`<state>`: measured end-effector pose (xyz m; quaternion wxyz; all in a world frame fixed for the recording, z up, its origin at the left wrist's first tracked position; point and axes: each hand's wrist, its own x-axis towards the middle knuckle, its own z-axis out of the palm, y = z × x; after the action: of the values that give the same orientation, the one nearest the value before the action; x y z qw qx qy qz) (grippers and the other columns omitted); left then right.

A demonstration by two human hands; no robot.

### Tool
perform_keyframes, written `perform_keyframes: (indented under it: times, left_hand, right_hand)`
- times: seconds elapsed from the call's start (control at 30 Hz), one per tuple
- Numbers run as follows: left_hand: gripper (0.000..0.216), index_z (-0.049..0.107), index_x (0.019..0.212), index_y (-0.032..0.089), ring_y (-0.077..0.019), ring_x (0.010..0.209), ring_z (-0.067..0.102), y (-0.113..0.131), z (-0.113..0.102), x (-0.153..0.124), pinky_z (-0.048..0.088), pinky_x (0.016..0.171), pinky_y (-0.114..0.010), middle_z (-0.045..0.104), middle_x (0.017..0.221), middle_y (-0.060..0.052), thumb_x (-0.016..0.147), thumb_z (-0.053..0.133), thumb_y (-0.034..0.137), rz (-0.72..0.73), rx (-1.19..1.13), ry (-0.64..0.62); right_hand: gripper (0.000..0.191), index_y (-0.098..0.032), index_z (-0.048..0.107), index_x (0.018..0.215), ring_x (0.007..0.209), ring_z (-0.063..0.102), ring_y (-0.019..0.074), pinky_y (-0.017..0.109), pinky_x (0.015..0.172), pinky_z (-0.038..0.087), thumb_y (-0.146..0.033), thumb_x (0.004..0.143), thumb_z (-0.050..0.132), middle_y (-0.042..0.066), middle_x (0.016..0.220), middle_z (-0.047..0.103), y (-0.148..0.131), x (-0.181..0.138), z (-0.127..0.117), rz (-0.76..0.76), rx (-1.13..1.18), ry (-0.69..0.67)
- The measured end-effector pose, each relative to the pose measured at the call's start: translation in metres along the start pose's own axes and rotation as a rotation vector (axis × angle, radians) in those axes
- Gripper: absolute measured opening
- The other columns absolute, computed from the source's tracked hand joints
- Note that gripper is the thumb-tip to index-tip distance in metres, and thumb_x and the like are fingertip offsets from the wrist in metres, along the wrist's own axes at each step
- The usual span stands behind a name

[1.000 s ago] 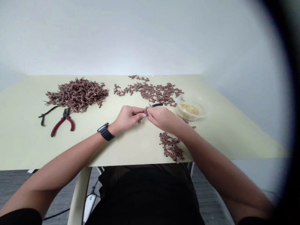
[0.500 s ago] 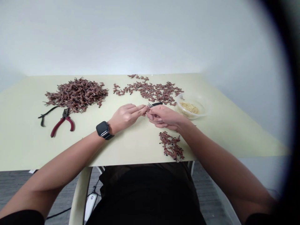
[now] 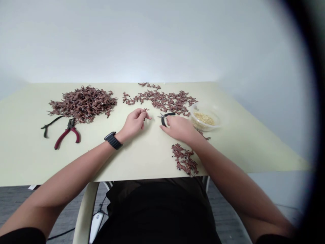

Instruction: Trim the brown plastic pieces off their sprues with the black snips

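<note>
My left hand (image 3: 134, 122) is closed above the middle of the table, pinching a small brown animal figurine (image 3: 145, 110) that sticks up past the fingertips. My right hand (image 3: 180, 128) grips small black-handled pliers (image 3: 165, 118), their jaws pointing left toward my left hand and the handles spread. Beyond both hands lies a loose spread of brown figurines (image 3: 175, 101). Nearer me, a smaller cluster of the same figurines (image 3: 185, 161) sits by my right forearm. A clear plastic bowl (image 3: 217, 126) with tiny gold-coloured pieces (image 3: 203, 118) stands just beyond my right wrist.
A large heap of brown figurines (image 3: 83, 103) covers the table's back left. In front of it lie red-handled pliers (image 3: 68, 134) and a thin black strip or cord (image 3: 50, 125). The pale table (image 3: 142, 162) meets a wall at the back.
My hands have drawn apart: the left went a little left, carrying the figurine, while the right loosened its grip and the plier handles spread.
</note>
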<state>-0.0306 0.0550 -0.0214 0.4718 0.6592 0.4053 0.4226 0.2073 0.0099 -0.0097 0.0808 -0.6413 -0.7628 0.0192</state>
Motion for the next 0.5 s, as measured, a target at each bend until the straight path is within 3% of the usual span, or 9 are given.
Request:
perform_keyframes:
  times: [0.13, 0.2, 0.27, 0.37, 0.43, 0.5]
  left_hand:
    - [0.027, 0.053, 0.096, 0.02, -0.0075, 0.049, 0.054, -0.004, 0.001, -0.002, 0.042, 0.049, -0.023, 0.077, 0.097, -0.007, 0.108, 0.048, 0.044, -0.041, 0.01, -0.027]
    - [0.029, 0.049, 0.096, 0.021, -0.0093, 0.057, 0.059, -0.003, 0.002, -0.003, 0.046, 0.056, -0.024, 0.076, 0.099, -0.007, 0.109, 0.045, 0.046, -0.043, -0.027, -0.024]
    - [0.031, 0.047, 0.096, 0.021, -0.0124, 0.074, 0.067, -0.001, 0.002, -0.004, 0.05, 0.068, -0.026, 0.076, 0.107, -0.009, 0.109, 0.046, 0.049, -0.04, -0.094, -0.012]
    - [0.031, 0.049, 0.096, 0.021, -0.0205, 0.117, 0.067, 0.003, 0.003, -0.004, 0.052, 0.094, -0.035, 0.071, 0.133, -0.013, 0.107, 0.053, 0.05, -0.044, -0.237, -0.028]
    - [0.029, 0.052, 0.096, 0.021, -0.0237, 0.133, 0.059, 0.007, 0.004, -0.005, 0.049, 0.105, -0.04, 0.066, 0.143, -0.012, 0.105, 0.058, 0.048, -0.066, -0.351, -0.086]
    - [0.028, 0.055, 0.096, 0.02, -0.0247, 0.132, 0.061, 0.011, 0.006, -0.007, 0.047, 0.108, -0.042, 0.066, 0.142, -0.012, 0.103, 0.063, 0.046, -0.105, -0.462, -0.177]
  right_hand:
    - [0.024, -0.015, 0.065, 0.104, 0.077, 0.067, 0.0283, 0.036, 0.063, 0.037, -0.031, 0.104, 0.047, 0.018, 0.094, 0.075, -0.019, -0.005, 0.002, 0.025, -0.101, -0.016]
    - [0.028, -0.014, 0.063, 0.11, 0.082, 0.068, 0.0291, 0.036, 0.066, 0.04, -0.03, 0.107, 0.041, 0.019, 0.099, 0.074, -0.019, -0.006, -0.006, 0.068, -0.096, 0.081]
    - [0.034, -0.015, 0.062, 0.111, 0.085, 0.067, 0.0289, 0.037, 0.069, 0.042, -0.034, 0.11, 0.035, 0.019, 0.102, 0.073, -0.011, -0.004, -0.017, 0.1, -0.014, 0.263]
    - [0.043, -0.02, 0.062, 0.095, 0.076, 0.061, 0.0248, 0.036, 0.068, 0.042, -0.048, 0.111, 0.034, 0.011, 0.085, 0.069, 0.006, 0.002, -0.025, 0.11, 0.316, 0.45]
    - [0.051, -0.022, 0.06, 0.084, 0.065, 0.055, 0.0207, 0.035, 0.062, 0.041, -0.061, 0.109, 0.037, 0.007, 0.074, 0.063, 0.013, 0.006, -0.022, 0.128, 0.609, 0.407]
    - [0.054, -0.023, 0.061, 0.082, 0.057, 0.049, 0.0176, 0.033, 0.055, 0.038, -0.069, 0.104, 0.042, 0.005, 0.07, 0.06, 0.015, 0.01, -0.014, 0.167, 0.841, 0.294]
